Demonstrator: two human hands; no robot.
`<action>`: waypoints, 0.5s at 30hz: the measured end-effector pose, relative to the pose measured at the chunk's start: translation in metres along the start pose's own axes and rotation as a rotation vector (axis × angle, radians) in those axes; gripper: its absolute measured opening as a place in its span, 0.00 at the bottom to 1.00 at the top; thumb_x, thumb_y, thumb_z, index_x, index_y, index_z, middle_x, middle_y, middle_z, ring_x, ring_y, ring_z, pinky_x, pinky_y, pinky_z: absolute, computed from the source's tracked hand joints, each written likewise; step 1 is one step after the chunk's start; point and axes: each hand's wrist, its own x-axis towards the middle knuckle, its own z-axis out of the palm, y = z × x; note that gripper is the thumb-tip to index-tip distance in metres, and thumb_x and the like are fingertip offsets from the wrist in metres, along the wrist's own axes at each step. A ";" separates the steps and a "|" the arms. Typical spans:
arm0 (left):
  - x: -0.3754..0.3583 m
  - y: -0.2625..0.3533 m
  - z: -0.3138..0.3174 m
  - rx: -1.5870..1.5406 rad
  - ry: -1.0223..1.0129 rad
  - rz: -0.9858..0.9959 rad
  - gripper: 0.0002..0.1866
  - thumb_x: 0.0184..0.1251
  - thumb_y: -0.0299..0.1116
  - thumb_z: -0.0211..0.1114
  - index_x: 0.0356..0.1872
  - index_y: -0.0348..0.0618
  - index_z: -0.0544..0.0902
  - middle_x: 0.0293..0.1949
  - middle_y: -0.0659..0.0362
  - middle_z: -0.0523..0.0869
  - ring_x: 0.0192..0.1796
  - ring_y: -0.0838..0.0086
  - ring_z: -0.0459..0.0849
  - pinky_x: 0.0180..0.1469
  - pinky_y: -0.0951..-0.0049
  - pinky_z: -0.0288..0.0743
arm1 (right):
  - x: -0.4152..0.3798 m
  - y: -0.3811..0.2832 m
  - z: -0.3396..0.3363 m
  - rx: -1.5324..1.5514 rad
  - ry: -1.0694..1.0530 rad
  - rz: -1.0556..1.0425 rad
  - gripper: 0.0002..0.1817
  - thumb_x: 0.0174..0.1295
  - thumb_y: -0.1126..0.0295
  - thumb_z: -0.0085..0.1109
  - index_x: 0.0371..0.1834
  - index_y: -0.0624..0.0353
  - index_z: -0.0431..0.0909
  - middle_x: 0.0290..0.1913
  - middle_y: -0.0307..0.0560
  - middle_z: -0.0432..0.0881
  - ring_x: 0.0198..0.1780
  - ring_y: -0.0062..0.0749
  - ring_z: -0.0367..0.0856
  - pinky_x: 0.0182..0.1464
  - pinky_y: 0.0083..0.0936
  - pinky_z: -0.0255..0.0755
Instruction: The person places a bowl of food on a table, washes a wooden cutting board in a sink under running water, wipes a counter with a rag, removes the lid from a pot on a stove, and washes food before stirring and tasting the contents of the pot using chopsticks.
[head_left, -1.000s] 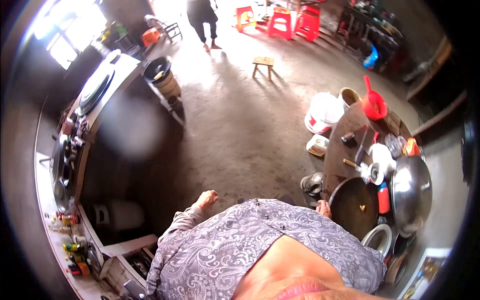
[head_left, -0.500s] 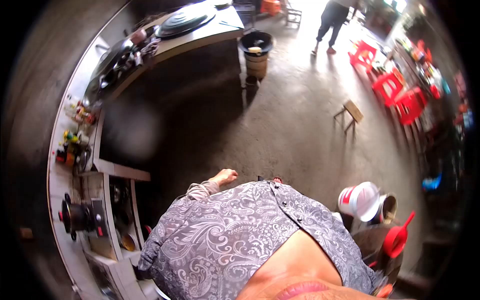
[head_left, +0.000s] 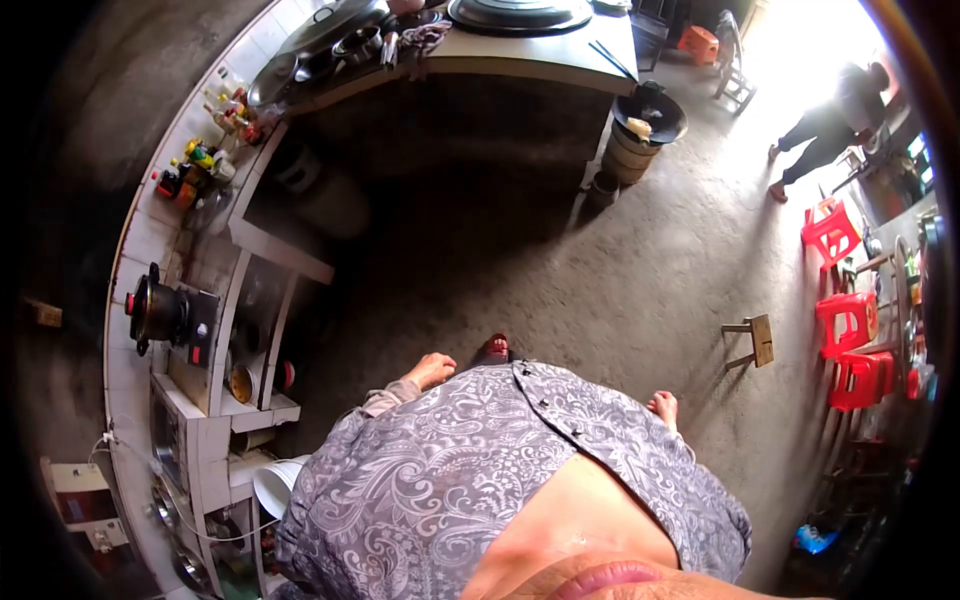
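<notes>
My left hand hangs beside my body at the front of the patterned grey shirt. Its fingers are loosely bent and apart, with nothing in them. On the other side, my right hand shows past the shirt's edge, partly hidden by it. Its fingers are curled in, and I see no object in them. Neither hand touches anything around it. Between them a foot in a red shoe stands on the concrete floor. The thing nearest my right hand is a small wooden stool.
A tiled counter on the left bears a black pot and several bottles. Ahead stands a stove block with a large lid. Beside it is a bucket with a black basin. Red plastic stools and another person are at right.
The view has swung right, so the counter, stove and stools appear elsewhere in it. My right hand and the red shoe have come into sight. The white and red buckets on the right have left view.
</notes>
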 end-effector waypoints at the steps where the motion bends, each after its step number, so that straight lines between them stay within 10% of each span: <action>1: 0.022 0.018 -0.020 0.000 0.018 0.009 0.19 0.56 0.40 0.61 0.45 0.41 0.84 0.39 0.49 0.87 0.39 0.64 0.87 0.46 0.66 0.79 | 0.016 -0.049 0.030 -0.146 -0.052 -0.047 0.11 0.61 0.71 0.52 0.47 0.59 0.73 0.25 0.42 0.77 0.20 0.25 0.74 0.17 0.19 0.66; 6: 0.109 -0.023 -0.095 -0.027 0.114 -0.251 0.19 0.56 0.39 0.62 0.47 0.41 0.83 0.36 0.51 0.87 0.33 0.67 0.86 0.39 0.65 0.80 | 0.083 -0.111 0.195 -0.490 -0.177 -0.230 0.14 0.59 0.71 0.56 0.46 0.64 0.77 0.28 0.46 0.81 0.26 0.24 0.79 0.27 0.22 0.74; 10: 0.119 -0.015 -0.130 -0.206 0.162 -0.265 0.21 0.57 0.38 0.63 0.50 0.38 0.80 0.26 0.54 0.84 0.24 0.72 0.83 0.21 0.70 0.78 | 0.039 -0.147 0.206 -0.518 -0.173 -0.276 0.12 0.58 0.72 0.56 0.44 0.63 0.78 0.28 0.45 0.83 0.28 0.24 0.82 0.29 0.23 0.76; 15: 0.140 0.067 -0.198 -0.146 0.336 -0.051 0.23 0.59 0.39 0.61 0.55 0.41 0.78 0.28 0.54 0.85 0.23 0.72 0.82 0.25 0.70 0.78 | 0.063 -0.150 0.166 -0.493 -0.189 -0.306 0.12 0.57 0.71 0.55 0.44 0.60 0.78 0.27 0.45 0.83 0.24 0.25 0.83 0.29 0.23 0.77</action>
